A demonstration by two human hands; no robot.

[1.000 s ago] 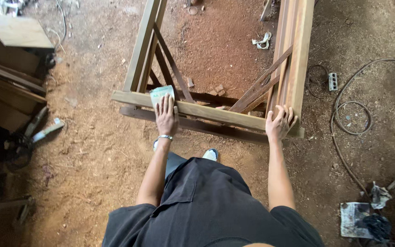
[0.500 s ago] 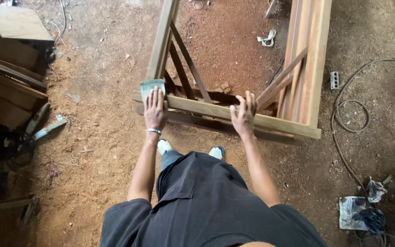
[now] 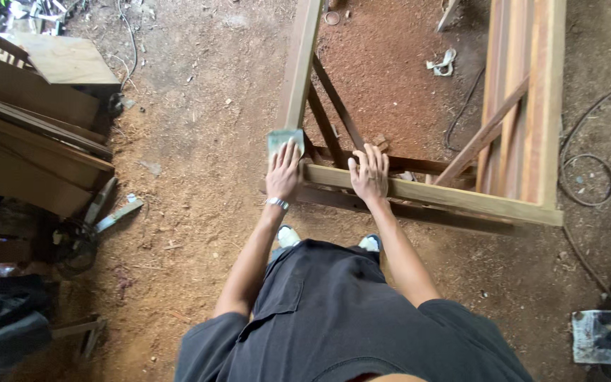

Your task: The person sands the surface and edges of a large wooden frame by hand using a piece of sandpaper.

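Observation:
A wooden frame (image 3: 461, 198) of long beams and diagonal braces stands on the dirt floor in front of me. My left hand (image 3: 283, 173) presses a greenish sheet of sandpaper (image 3: 283, 138) flat onto the frame's near left corner. My right hand (image 3: 369, 173) lies flat on the near rail, fingers spread, a short way right of the left hand. A bracelet shows on my left wrist.
Stacked wooden boards and panels (image 3: 30, 134) lie at the left. A cable (image 3: 588, 177) loops over the ground at the right, with crumpled rags (image 3: 609, 332) at the lower right. A white scrap (image 3: 443, 62) lies inside the frame on sawdust.
My right hand slid left along the near rail, from the right corner to close beside the left hand. The left hand with the sandpaper stayed at the left corner.

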